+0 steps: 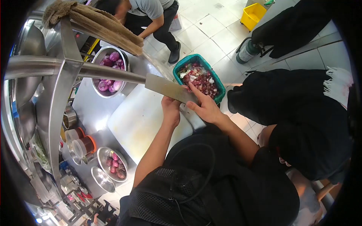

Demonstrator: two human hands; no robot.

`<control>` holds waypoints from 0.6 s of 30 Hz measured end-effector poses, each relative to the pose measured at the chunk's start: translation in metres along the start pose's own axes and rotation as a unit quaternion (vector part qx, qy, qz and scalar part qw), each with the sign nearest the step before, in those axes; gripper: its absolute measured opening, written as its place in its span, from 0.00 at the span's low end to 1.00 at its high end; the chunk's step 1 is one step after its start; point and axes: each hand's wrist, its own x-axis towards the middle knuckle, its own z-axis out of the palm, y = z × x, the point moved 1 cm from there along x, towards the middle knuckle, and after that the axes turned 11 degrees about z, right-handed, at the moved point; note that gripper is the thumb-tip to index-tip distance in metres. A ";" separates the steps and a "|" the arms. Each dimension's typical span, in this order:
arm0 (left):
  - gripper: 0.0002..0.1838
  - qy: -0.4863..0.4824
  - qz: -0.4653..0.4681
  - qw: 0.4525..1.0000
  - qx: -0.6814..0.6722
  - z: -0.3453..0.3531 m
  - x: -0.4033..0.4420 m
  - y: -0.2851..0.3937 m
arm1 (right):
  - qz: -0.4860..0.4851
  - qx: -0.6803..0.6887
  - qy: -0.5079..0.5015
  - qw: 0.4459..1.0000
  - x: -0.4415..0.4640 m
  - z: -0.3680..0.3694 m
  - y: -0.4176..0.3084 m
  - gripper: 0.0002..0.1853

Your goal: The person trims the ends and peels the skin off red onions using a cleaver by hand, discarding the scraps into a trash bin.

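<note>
A broad, flat cleaver blade is held tilted above the near end of the white cutting board. My right hand grips its right end, thumb on the near side and index finger stretched along the far edge. Below the blade, my left hand is closed against its lower edge, with the fingertips hidden behind the metal. The handle does not show. Just beyond my right hand stands a green-lined bin full of onion skins and scraps.
Peeled purple onions fill a steel bowl; a smaller bowl holds several more. Steel rack bars cross at left, draped with a brown towel. A person crouches ahead; another in black is close on the right.
</note>
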 end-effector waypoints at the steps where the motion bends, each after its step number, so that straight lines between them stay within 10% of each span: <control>1: 0.18 0.002 -0.002 1.000 -0.001 -0.002 0.001 -0.001 | -0.033 0.018 0.007 0.999 0.002 0.004 0.005 0.46; 6: 0.22 0.048 -0.042 0.997 0.031 -0.016 0.008 -0.013 | -0.095 0.230 -0.024 0.968 0.016 0.020 0.021 0.36; 8: 0.19 0.050 -0.051 0.997 0.022 -0.012 0.005 -0.012 | 0.069 0.322 -0.131 0.935 0.012 0.001 0.018 0.31; 18: 0.20 0.032 -0.126 0.974 -0.184 -0.015 0.007 -0.011 | 0.123 0.314 -0.067 0.939 0.025 -0.008 0.013 0.34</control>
